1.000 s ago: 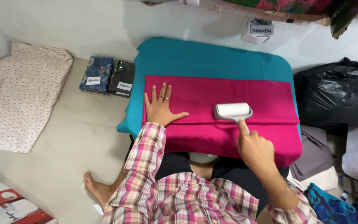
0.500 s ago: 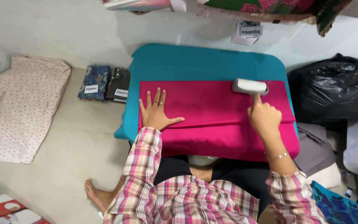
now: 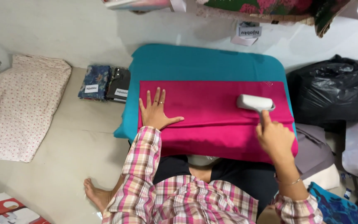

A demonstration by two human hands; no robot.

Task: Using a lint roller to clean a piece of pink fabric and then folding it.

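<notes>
A folded magenta cloth [image 3: 212, 108] lies across a teal-covered board [image 3: 204, 64] over my lap. My left hand [image 3: 157, 111] rests flat on the cloth's left part, fingers spread, rings on two fingers. My right hand [image 3: 275, 139] grips the handle of a white lint roller [image 3: 254, 102], whose head lies on the right part of the cloth, a little in from its far edge.
Folded patterned fabrics in clear wrappers [image 3: 106, 82] lie left of the board. A floral pillow [image 3: 19, 103] sits at far left. A black plastic bag [image 3: 332, 93] bulges at right, above grey folded cloth [image 3: 315, 151]. A red-and-white box [image 3: 5, 209] is at bottom left.
The lint roller went from the cloth's middle out to its far right corner, then came back toward me along the right side. My left hand stayed pressed in place.
</notes>
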